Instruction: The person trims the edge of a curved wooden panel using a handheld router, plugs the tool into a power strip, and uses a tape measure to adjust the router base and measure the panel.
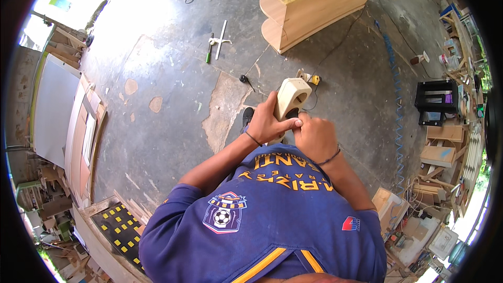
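Note:
In front of my chest, my left hand (266,124) is wrapped round a white power strip (285,96), which is tilted with its far end upward. At least one round socket near that end faces me. My right hand (317,137) is closed on a black plug (293,114) at the strip's lower socket. Fingers partly hide the plug, so I cannot tell how deep it sits. The thumb of my left hand touches the fingers of my right.
On the concrete floor lie a black plug (244,78), a yellow tool end (314,79) with a cable, and a green-handled bar clamp (208,55). A curved wooden cabinet (319,15) stands ahead. A coiled blue hose (396,126) runs along the right; wooden panels (78,136) lean at left.

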{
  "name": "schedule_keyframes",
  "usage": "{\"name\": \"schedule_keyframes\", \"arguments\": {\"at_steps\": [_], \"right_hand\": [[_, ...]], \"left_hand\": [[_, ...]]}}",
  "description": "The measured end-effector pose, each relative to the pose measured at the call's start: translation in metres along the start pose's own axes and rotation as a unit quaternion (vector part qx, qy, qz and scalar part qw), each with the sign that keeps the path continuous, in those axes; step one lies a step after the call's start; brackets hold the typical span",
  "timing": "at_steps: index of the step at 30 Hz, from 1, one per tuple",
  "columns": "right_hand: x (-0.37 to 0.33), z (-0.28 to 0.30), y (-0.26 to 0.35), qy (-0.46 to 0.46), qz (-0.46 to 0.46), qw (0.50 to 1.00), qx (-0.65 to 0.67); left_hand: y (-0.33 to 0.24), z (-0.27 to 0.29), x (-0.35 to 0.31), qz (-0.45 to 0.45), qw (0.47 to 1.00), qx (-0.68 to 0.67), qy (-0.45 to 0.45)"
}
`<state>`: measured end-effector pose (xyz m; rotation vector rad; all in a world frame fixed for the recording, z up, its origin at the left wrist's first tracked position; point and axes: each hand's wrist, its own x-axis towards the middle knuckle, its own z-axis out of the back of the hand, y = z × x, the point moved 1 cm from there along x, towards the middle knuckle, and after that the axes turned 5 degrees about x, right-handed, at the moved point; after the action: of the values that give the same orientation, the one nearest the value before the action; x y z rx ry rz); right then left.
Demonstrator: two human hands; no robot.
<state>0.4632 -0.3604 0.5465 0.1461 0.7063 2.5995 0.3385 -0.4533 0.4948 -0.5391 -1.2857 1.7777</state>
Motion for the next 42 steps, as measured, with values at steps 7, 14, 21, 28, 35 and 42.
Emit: {"name": "schedule_keyframes", "arguments": {"at_steps": [7,14,21,28,35,42], "right_hand": [[0.001,-0.004,-0.007,-0.004,0.019,0.999,0.028],[0.01,-0.011,-0.057,0.077,-0.109,0.983,0.122],[-0.08,-0.019,-0.186,0.153,-0.317,0.934,0.057],[-0.349,-0.039,-0.371,0.131,-0.669,0.728,-0.07],[-0.619,0.089,-0.341,-0.3,-0.735,0.515,-0.321],[-0.542,0.014,-0.276,-0.133,-0.756,0.569,-0.295]], "left_hand": [[-0.002,-0.001,-0.003,0.026,0.999,-0.007,0.028],[0.044,-0.025,-0.008,0.058,0.989,-0.087,0.109],[0.14,0.022,-0.041,0.286,0.941,-0.056,0.173],[0.192,0.078,-0.032,0.368,0.914,0.049,0.165],[0.219,0.121,0.01,0.392,0.904,0.046,0.165],[0.229,0.137,0.067,0.347,0.907,0.089,0.22]]}}
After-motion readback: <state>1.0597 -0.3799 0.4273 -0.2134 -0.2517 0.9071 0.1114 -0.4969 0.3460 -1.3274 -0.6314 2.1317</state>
